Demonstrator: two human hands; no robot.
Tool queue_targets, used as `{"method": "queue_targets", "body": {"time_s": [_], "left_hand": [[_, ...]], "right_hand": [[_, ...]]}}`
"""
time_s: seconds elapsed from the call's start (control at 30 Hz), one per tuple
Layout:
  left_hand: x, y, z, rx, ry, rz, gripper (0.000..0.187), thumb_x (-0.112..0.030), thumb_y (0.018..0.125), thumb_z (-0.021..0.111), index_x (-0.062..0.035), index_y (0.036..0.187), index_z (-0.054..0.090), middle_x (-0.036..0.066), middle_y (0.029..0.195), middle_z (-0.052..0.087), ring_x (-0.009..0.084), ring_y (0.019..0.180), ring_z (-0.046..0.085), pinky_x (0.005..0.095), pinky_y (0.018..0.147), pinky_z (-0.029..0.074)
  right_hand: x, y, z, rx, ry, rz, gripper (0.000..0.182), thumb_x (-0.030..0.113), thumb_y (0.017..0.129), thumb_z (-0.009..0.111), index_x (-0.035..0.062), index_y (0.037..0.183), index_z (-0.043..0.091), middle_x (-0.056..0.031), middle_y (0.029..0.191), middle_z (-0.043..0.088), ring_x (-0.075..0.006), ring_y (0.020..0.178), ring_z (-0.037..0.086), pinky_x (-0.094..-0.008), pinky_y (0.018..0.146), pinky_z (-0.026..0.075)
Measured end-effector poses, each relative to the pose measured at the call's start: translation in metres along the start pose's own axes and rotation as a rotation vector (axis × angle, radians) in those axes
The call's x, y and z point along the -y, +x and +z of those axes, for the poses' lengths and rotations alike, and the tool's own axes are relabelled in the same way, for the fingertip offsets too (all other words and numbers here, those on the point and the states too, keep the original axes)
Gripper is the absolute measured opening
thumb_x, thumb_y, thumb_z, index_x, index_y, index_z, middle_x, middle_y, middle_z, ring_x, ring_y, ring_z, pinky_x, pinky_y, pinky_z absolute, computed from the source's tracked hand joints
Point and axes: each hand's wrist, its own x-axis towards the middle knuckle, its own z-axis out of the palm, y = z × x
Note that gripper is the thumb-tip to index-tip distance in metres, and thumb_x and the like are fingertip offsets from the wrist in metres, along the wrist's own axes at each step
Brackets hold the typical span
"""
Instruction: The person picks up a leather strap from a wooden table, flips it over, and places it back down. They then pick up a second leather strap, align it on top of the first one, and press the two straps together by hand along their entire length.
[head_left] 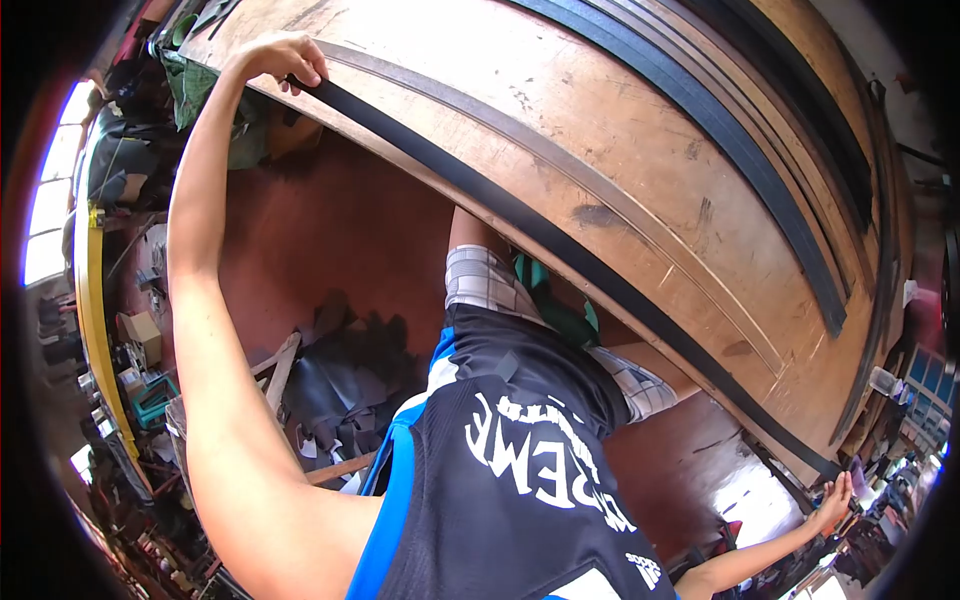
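Observation:
A long black strip (510, 207) lies stretched along the near edge of the wooden table (640, 150). At its far left end, my left hand (280, 58) is closed, pinching the strip between thumb and fingers. My right hand (832, 503) reaches out to the strip's other end at the lower right. Its fingertips meet the strip there and seem to pinch it, though the hand is small and distorted by the lens. A thin brown strip (560, 155) lies on the tabletop, roughly alongside the black one.
Several dark strips (700, 125) lie along the table's far side. Scraps of dark material (350, 365) are piled on the reddish floor (300, 220) below. A yellow beam (92, 310) stands at the left, with clutter around it.

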Motion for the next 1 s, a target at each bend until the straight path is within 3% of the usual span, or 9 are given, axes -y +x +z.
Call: {"method": "queue_targets", "body": {"time_s": [0.4, 0.53, 0.57, 0.6, 0.63, 0.77, 0.8, 0.9, 1.0], "left_hand": [[0.045, 0.003, 0.022, -0.186, -0.194, 0.187, 0.024, -0.007, 0.096, 0.069, -0.0031, 0.12, 0.072, 0.001, 0.091, 0.07, 0.0075, 0.069, 0.067, 0.0239, 0.058, 0.052], [0.097, 0.026, 0.03, -0.433, 0.052, 0.394, 0.025, -0.01, 0.095, 0.071, 0.0006, 0.118, 0.071, 0.004, 0.093, 0.072, 0.0154, 0.08, 0.07, 0.0334, 0.072, 0.057], [0.076, 0.014, 0.041, -0.499, 0.07, 0.267, 0.024, -0.012, 0.096, 0.07, 0.0015, 0.116, 0.071, 0.01, 0.097, 0.073, 0.024, 0.091, 0.071, 0.0387, 0.083, 0.058], [0.08, 0.013, 0.054, -0.821, 0.439, 0.481, 0.019, -0.01, 0.097, 0.071, 0.0015, 0.112, 0.072, 0.016, 0.103, 0.073, 0.0298, 0.098, 0.072, 0.04, 0.088, 0.057], [0.033, -0.001, 0.063, -0.82, 0.536, 0.314, 0.015, -0.004, 0.096, 0.069, 0.0013, 0.11, 0.072, 0.018, 0.11, 0.072, 0.0365, 0.107, 0.07, 0.0422, 0.094, 0.055], [-0.154, -0.048, 0.2, -0.777, 0.122, 0.726, 0.04, -0.002, 0.092, 0.074, -0.0109, 0.131, 0.074, 0.012, 0.135, 0.07, 0.032, 0.12, 0.068, 0.0428, 0.106, 0.054], [-0.173, -0.056, 0.226, -0.809, 0.515, 0.843, 0.049, -0.008, 0.088, 0.08, -0.0192, 0.136, 0.074, 0.009, 0.139, 0.067, 0.031, 0.125, 0.064, 0.0464, 0.108, 0.051], [-0.197, -0.06, 0.296, -0.761, 0.383, 0.91, 0.061, -0.027, 0.083, 0.087, -0.0285, 0.142, 0.07, 0.005, 0.151, 0.06, 0.0281, 0.129, 0.061, 0.0483, 0.111, 0.046], [-0.181, -0.049, 0.315, -0.917, 0.386, 0.798, 0.049, -0.023, 0.089, 0.083, -0.0276, 0.137, 0.074, 0.005, 0.15, 0.063, 0.0258, 0.131, 0.06, 0.0456, 0.111, 0.044]], "right_hand": [[0.016, -0.027, -0.023, -0.049, 0.03, -0.063, 0.034, 0.022, 0.107, 0.072, 0.005, 0.136, 0.074, -0.0027, 0.137, 0.068, -0.0108, 0.098, 0.064, -0.0256, 0.088, 0.056], [0.019, -0.031, -0.033, 0.013, -0.021, -0.095, 0.034, 0.02, 0.109, 0.067, 0.0022, 0.138, 0.071, -0.0054, 0.148, 0.065, -0.0196, 0.12, 0.067, -0.0343, 0.103, 0.056], [0.019, -0.031, -0.036, 0.008, -0.072, -0.127, 0.034, 0.021, 0.11, 0.067, 0.001, 0.136, 0.072, -0.0065, 0.149, 0.064, -0.0203, 0.125, 0.066, -0.0345, 0.103, 0.056], [0.032, -0.043, -0.031, 0.017, -0.144, -0.203, 0.033, 0.021, 0.11, 0.067, 0.0014, 0.135, 0.073, -0.0067, 0.147, 0.064, -0.0202, 0.127, 0.065, -0.0342, 0.101, 0.057], [0.032, -0.045, -0.036, 0.008, -0.15, -0.238, 0.032, 0.021, 0.11, 0.068, 0.0029, 0.135, 0.074, -0.0061, 0.143, 0.066, -0.0178, 0.12, 0.068, -0.0312, 0.095, 0.059], [0.053, -0.051, -0.045, -0.025, -0.276, -0.2, 0.034, 0.023, 0.11, 0.067, 0.0029, 0.137, 0.073, -0.0071, 0.131, 0.073, -0.0142, 0.105, 0.071, -0.0258, 0.088, 0.059], [0.057, -0.053, -0.044, -0.021, -0.304, -0.232, 0.035, 0.023, 0.11, 0.067, 0.0027, 0.138, 0.073, -0.0074, 0.131, 0.073, -0.0147, 0.105, 0.071, -0.0261, 0.089, 0.059], [0.046, -0.042, -0.051, -0.006, -0.326, -0.224, 0.036, 0.023, 0.111, 0.066, 0.0031, 0.14, 0.071, -0.0075, 0.132, 0.072, -0.0154, 0.105, 0.071, -0.0273, 0.093, 0.058], [0.023, -0.026, -0.065, 0.015, -0.296, -0.24, 0.037, 0.024, 0.11, 0.067, 0.0036, 0.141, 0.071, -0.0065, 0.132, 0.072, -0.0141, 0.103, 0.071, -0.0275, 0.093, 0.058]]}}
